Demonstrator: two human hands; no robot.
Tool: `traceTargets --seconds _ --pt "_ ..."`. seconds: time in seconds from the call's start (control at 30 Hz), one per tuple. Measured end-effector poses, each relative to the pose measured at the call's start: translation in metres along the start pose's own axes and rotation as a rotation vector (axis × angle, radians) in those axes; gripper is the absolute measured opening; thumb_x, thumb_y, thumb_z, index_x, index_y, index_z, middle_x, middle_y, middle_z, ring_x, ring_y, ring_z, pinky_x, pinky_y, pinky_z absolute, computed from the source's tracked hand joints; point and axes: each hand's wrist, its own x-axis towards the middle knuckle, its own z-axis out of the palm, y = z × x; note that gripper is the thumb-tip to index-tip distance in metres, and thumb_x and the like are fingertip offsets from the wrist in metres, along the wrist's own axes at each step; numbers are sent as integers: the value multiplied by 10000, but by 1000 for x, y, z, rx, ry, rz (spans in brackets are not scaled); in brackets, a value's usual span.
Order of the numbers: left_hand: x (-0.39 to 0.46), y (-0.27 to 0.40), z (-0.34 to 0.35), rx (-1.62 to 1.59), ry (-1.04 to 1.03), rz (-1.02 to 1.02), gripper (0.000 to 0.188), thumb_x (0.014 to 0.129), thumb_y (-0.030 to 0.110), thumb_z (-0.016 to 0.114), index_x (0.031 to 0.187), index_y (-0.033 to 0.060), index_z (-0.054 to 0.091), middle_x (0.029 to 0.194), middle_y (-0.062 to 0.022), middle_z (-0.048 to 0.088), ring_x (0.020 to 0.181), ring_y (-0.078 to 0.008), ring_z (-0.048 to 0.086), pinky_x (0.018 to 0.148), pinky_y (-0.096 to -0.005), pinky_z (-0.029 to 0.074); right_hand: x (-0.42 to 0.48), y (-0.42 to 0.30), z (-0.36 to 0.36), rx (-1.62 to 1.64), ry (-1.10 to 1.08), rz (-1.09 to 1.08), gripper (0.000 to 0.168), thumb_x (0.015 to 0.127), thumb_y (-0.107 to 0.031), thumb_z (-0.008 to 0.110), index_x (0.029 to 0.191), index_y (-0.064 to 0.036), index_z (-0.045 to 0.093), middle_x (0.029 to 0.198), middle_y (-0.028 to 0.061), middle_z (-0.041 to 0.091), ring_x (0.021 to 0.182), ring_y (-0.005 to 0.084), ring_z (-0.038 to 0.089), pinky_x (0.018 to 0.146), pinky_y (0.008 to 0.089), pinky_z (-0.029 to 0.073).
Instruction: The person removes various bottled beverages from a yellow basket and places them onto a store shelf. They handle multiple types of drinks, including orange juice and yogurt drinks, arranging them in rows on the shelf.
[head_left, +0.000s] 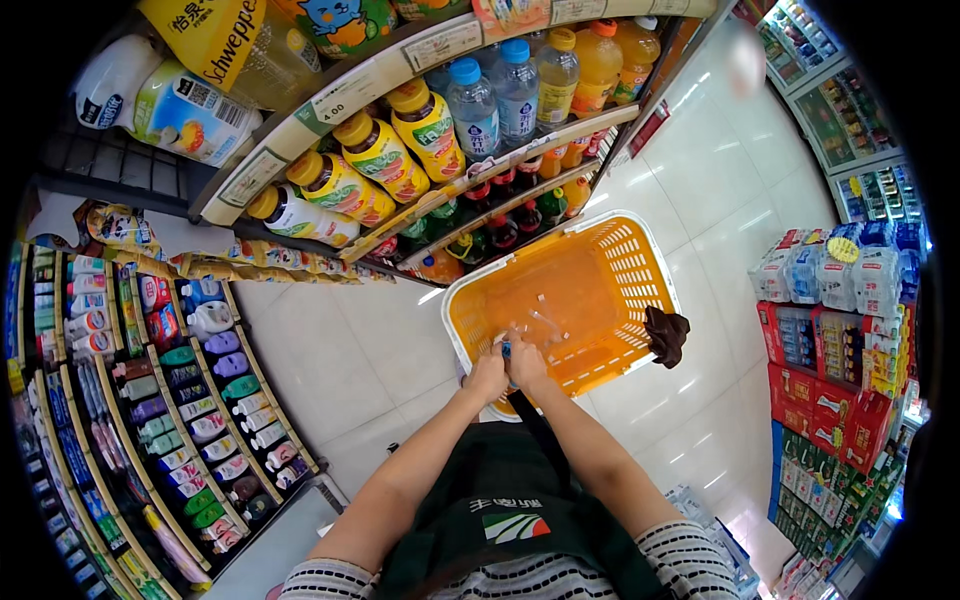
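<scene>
An orange plastic shopping basket (577, 285) with a white rim is in front of me, below my hands. My left hand (489, 373) and my right hand (526, 364) meet over its near left corner. Between them they grip a small object with a blue part (506, 349); fingers cover most of it, so its kind is unclear. Bits of clear plastic film or tape (551, 324) lie on the basket's bottom. A dark brown cloth or bag (666, 336) hangs over the right rim.
Ahead stands a drinks shelf with yellow-capped tea bottles (382, 161) and blue-capped water bottles (495, 109). Shelves of toiletry and detergent bottles (202, 405) are at left. Stacked water packs (832, 270) and red cartons (829, 409) rise at right. Between them runs a tiled floor (720, 300).
</scene>
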Motion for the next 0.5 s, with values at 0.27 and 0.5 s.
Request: traceTargets --seconds 0.27,0.5 --pt "-9 11 -22 -86 19 58 603 813 88 610 1353 -47 379 1266 -292 508 1162 -436 518 986 -444 439 3 2 -19 27 136 -176 316 753 -166 714 1039 -98 599 861 210 679 826 392 667 736 470 531" --pt "-31 31 -74 -88 194 158 703 769 121 669 1365 -82 356 1303 -289 497 1207 -406 497 1035 -424 399 -29 -79 -121 215 196 -275 387 712 -252 771 958 13 635 753 163 664 734 294 683 670 368 531"
